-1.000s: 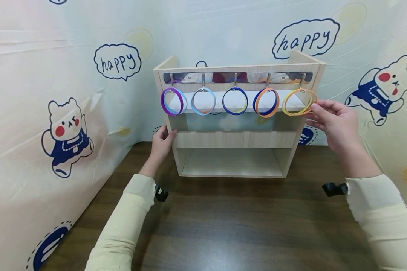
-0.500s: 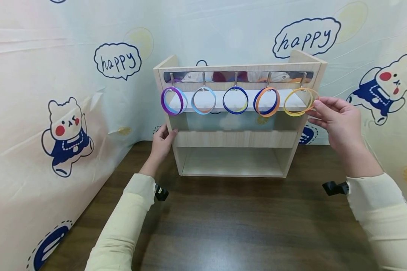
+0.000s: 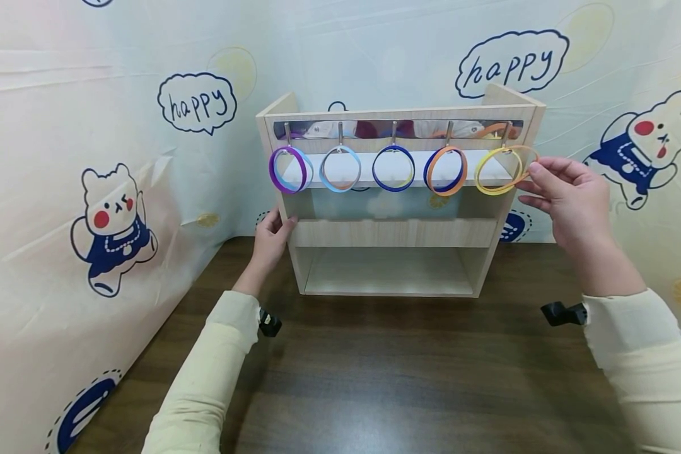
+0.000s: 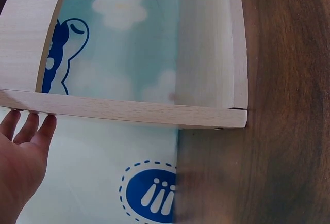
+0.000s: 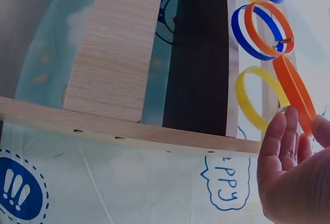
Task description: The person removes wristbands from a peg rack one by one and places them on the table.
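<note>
Rack [image 3: 394, 234] touches unclenched left hand [image 3: 269, 244]; right hand [image 3: 579, 202] pinches orange band [image 5: 295, 90]. Snagging tugs could unhook yellow band [image 5: 242, 97].

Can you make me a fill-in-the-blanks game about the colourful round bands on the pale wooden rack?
1. The person's right-hand grip pinches a thin ring-shaped band whose colour is ____.
2. Their left-hand grip touches the pale wood-grain rack on its ____ side, as the person sees it.
3. Along the rack's front are ____ thin metal hooks in a row.
4. The purple ring-shaped band shares its hook with a ____ one.

Missing words: orange; left; five; light blue.
</note>
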The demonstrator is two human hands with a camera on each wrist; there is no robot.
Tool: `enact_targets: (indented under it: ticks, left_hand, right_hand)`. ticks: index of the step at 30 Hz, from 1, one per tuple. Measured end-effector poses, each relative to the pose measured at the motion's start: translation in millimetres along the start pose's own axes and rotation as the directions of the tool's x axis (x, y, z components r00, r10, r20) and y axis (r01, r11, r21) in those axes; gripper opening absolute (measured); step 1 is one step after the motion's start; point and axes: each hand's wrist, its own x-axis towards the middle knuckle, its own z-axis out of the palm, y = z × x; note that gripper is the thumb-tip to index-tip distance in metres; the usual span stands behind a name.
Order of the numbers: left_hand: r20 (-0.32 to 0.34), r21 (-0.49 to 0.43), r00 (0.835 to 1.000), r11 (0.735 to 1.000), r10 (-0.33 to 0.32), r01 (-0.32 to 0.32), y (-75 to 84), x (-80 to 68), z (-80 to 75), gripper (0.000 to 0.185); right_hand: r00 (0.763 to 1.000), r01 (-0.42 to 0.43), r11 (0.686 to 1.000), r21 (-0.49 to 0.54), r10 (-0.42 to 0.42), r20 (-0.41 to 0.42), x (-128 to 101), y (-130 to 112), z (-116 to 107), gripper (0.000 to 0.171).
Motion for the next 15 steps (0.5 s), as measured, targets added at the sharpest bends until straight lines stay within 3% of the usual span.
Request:
enact_targets:
  ticks: [15]
  left_hand:
    - [0.000,0.012,1.000,1.000,0.002,-0.002,-2.8,1.4,-0.8,0.050]
  right_hand:
    - [0.998,-0.011,0.999,0.052,0.008,0.059,-11,-10,15,0.049]
